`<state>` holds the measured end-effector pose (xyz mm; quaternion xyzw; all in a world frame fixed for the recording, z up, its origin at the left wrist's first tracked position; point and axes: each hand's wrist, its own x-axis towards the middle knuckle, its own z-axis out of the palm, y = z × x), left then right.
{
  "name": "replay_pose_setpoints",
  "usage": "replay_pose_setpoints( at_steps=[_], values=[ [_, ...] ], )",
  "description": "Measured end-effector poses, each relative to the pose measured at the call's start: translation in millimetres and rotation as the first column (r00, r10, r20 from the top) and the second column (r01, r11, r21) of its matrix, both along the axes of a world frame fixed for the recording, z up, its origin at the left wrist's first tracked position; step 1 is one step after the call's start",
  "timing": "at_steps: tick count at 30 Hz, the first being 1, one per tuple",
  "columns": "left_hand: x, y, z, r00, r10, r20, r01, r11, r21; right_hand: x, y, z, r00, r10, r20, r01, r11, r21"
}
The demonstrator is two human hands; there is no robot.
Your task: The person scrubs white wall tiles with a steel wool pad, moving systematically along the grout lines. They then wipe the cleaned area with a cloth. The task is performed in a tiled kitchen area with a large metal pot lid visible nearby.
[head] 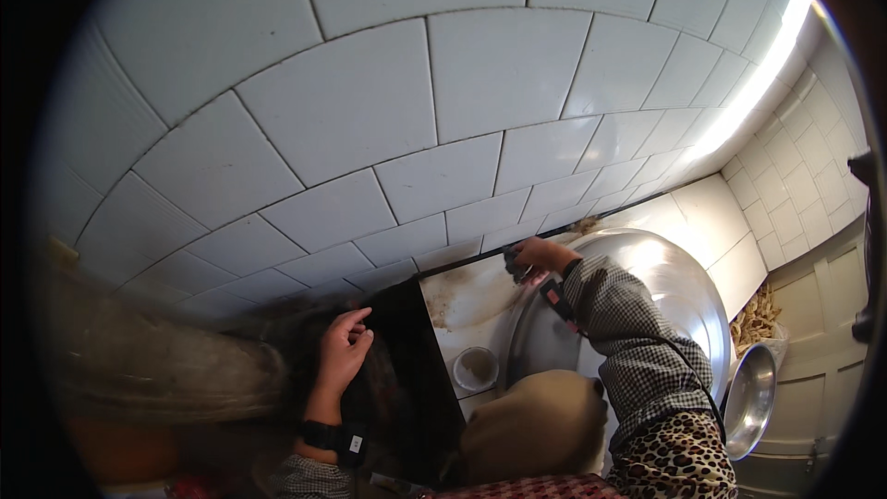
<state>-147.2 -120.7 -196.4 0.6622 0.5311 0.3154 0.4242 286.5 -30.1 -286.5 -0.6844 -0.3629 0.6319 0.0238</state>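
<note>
My right hand (539,258) grips a dark scrubbing pad (514,265) against the stained white tiled ledge (443,301), close to the foot of the tiled wall. The large round metal lid (665,277) lies under and beside my right forearm. My left hand (345,343) is raised over a dark area to the left, its fingers loosely curled and nothing seen in them. A small round bowl (475,369) stands on the ledge between the dark area and the lid.
White wall tiles (374,97) rise in front. A shiny metal basin (752,402) stands at the right, near a bag of dry husks (759,319) and a pale cupboard door (800,388). A plastic-covered bundle (173,367) lies at the left. A tan rounded object (537,423) is close before me.
</note>
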Motion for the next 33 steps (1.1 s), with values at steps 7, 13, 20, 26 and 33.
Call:
replay_pose_setpoints(
  at_steps=[7, 13, 20, 26, 33],
  values=[
    [-8.2, 6.3, -3.7, 0.999, -0.037, 0.022, 0.039, 0.997, -0.073, 34.2, 60.7, 8.4, 0.759, 0.286, 0.585, -0.329, 0.944, -0.034],
    [-11.0, 6.6, -5.8, 0.996, -0.081, 0.035, 0.081, 0.997, -0.007, -65.4, 29.3, -112.4, 0.019, -0.872, -0.490, 0.999, -0.005, 0.048],
    [-10.3, 5.6, -2.6, 0.996, -0.089, 0.004, 0.089, 0.994, -0.057, -85.5, 51.6, -126.9, -0.287, -0.620, -0.730, 0.883, -0.467, 0.050],
    [-8.7, 5.3, 1.2, 0.997, -0.083, -0.001, 0.082, 0.986, -0.146, -124.3, 61.5, -61.0, 0.049, -0.716, -0.696, 0.574, -0.550, 0.607],
    [-7.9, 8.3, 5.7, 0.996, -0.087, -0.034, 0.078, 0.976, -0.205, -124.7, 40.5, -48.9, -0.001, -0.942, -0.334, 0.812, -0.196, 0.550]
  ],
)
